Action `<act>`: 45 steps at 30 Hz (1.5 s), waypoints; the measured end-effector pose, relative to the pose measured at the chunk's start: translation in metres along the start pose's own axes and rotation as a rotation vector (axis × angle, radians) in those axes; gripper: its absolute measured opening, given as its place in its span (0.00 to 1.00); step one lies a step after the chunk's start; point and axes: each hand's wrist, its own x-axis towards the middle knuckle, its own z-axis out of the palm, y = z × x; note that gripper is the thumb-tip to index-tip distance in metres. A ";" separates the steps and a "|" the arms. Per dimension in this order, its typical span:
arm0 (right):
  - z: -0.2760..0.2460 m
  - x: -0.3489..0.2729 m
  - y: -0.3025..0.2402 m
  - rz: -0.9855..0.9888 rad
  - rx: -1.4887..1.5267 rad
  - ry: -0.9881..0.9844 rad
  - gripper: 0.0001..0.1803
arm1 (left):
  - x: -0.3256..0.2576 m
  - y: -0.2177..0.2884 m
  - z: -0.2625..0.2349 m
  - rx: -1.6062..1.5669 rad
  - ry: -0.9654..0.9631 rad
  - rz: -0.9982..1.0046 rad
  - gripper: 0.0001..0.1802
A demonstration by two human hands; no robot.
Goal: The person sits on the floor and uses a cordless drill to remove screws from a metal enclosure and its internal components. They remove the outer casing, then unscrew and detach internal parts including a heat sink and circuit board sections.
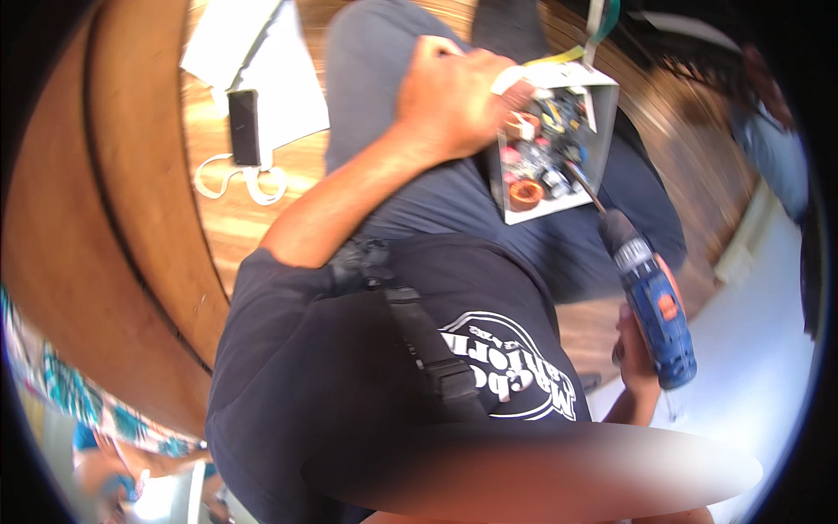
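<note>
Blue drill (659,310), one circuit board (546,148)

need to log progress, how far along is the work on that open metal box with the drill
Done: the metal box is already open, its circuit board and copper coils exposed. In hand: the left hand grips the box on the lap while the right hand holds the blue drill, bit inside. Left: which screws remain can't be seen.

It looks like a home room. The wooden floor (236,218) carries papers (253,61) and a dark phone (244,127) with white cable (236,183).
</note>
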 end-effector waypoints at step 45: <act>0.021 0.014 0.026 -0.147 0.056 0.030 0.40 | -0.002 -0.014 0.017 0.046 -0.017 0.056 0.32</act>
